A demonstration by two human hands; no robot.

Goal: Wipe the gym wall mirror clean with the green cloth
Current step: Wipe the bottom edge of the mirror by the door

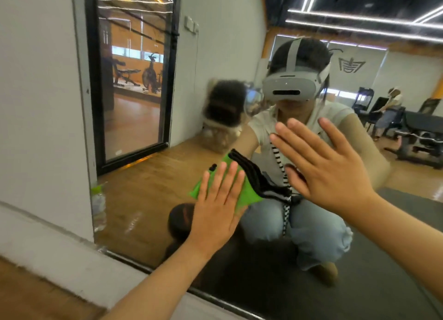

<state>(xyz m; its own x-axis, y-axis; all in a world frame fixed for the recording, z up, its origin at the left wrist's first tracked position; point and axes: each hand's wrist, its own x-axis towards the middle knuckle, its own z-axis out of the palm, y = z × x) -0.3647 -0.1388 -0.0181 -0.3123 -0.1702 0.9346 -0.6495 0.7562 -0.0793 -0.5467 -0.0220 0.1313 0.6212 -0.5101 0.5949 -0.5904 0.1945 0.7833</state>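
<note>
Cloth of this sort, the green cloth (248,194), looks thin, soft and light, with a dark ribbed or fringed strip along its upper right edge. It sits just below the middle of the frame, flat against the mirror (143,195). The left hand (220,199) presses it there with straight, slightly spread fingers, gripping nothing. Being limp, it will likely bunch or slide out from under the palm on smooth glass, so even pressure over its centre is the safer hold, with the loose strip kept tucked. The glass itself is rigid and probably fragile, so pressure should stay moderate.

The right hand (328,166), right of centre, is spread wide and seems to brace on the glass; actual contact I cannot confirm.

One container shows: a clear bottle (98,207) with a green top at the mirror's lower left edge, apparently a reflection; its contents I cannot make out.
</note>
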